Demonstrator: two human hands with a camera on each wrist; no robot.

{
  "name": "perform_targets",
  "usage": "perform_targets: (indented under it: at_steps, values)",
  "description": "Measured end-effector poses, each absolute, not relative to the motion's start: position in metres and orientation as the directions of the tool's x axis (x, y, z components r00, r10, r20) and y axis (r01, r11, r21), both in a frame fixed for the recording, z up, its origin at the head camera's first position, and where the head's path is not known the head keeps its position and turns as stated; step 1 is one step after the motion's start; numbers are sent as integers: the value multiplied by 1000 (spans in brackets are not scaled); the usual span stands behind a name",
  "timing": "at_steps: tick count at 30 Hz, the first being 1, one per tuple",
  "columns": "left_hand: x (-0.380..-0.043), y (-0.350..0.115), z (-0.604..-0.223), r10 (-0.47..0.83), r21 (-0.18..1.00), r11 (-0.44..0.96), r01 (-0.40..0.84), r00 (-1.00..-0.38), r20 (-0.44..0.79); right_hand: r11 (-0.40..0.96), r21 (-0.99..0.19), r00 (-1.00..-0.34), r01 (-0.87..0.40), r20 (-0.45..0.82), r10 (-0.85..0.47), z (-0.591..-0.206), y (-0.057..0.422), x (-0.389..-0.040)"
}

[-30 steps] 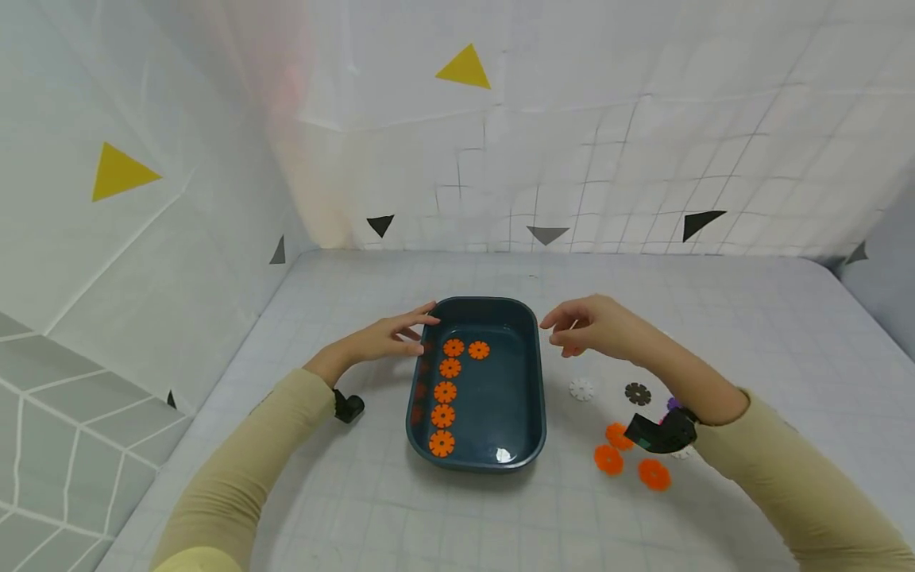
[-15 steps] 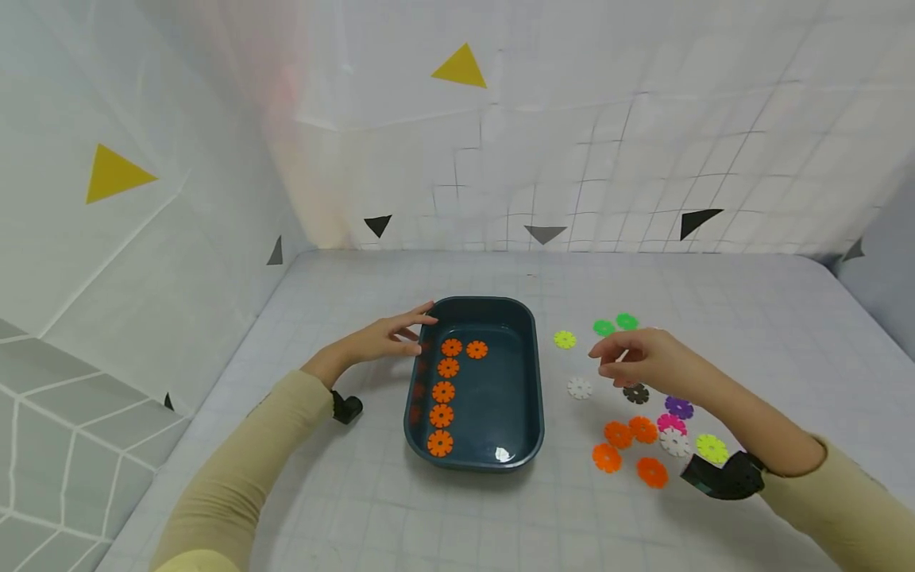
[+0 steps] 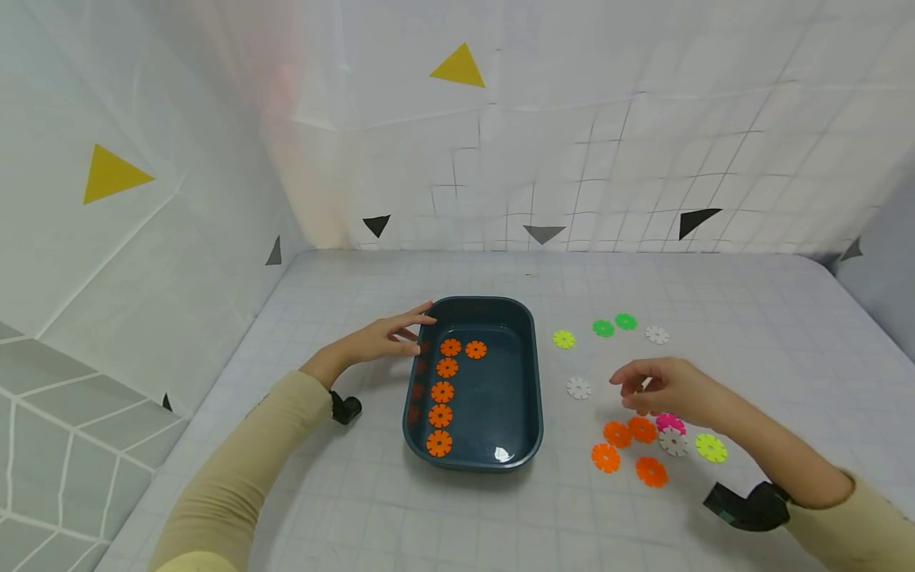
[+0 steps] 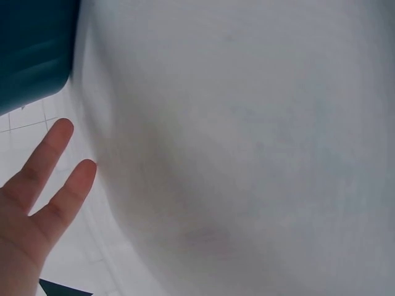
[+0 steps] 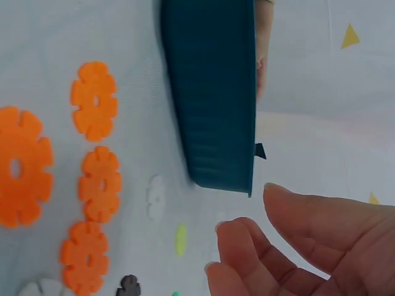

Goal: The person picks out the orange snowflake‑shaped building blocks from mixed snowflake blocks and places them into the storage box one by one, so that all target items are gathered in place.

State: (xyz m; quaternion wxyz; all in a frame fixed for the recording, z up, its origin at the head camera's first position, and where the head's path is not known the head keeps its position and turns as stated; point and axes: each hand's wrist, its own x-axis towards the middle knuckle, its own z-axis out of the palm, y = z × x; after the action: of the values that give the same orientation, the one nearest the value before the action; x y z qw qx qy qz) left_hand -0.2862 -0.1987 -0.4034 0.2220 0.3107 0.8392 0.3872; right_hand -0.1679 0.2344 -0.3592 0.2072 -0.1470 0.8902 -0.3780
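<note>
A dark blue tray (image 3: pixel 506 417) stands on the table with several orange notched discs (image 3: pixel 442 392) lying in it, mostly in a column along its left side. At its left rim rests my left hand (image 3: pixel 372 340), fingers spread and relaxed. My right hand (image 3: pixel 675 389) hovers over loose discs right of the tray, fingers loosely bent and nothing held in them. Beneath and near it lie several orange discs (image 3: pixel 641 430), a pink disc (image 3: pixel 670 423) and a white disc (image 3: pixel 673 442). A dark disc (image 5: pixel 128 287) shows in the right wrist view; the hand hides it in the head view.
Farther back lie two green discs (image 3: pixel 626 322), a yellow disc (image 3: pixel 564 340) and another white disc (image 3: pixel 657 334). A third white disc (image 3: pixel 579 388) is close to the tray's right side. Another yellow disc (image 3: pixel 711 448) lies near my right wrist. White walls border the table.
My right hand has moved away from the tray's right rim, rightward and toward me over the loose discs, uncovering the green and yellow ones. My left hand has stayed at the tray.
</note>
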Motion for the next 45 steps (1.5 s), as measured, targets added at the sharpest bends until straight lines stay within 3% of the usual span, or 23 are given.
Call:
perform_targets:
  at_steps: [15,25,45]
  values:
    - [-285,-198,-402,686,777,523,350,-715,-139,746,-651,-832,-141,-331,-446,-383,236,-157]
    - [-285,-198,-401,695,775,519,360,-706,-138,834,-519,-849,-186,-342,-403,-391,239,-162]
    - [-286,-198,-400,688,772,527,354,-712,-144,885,-439,-873,-156,-357,-332,-401,246,-165]
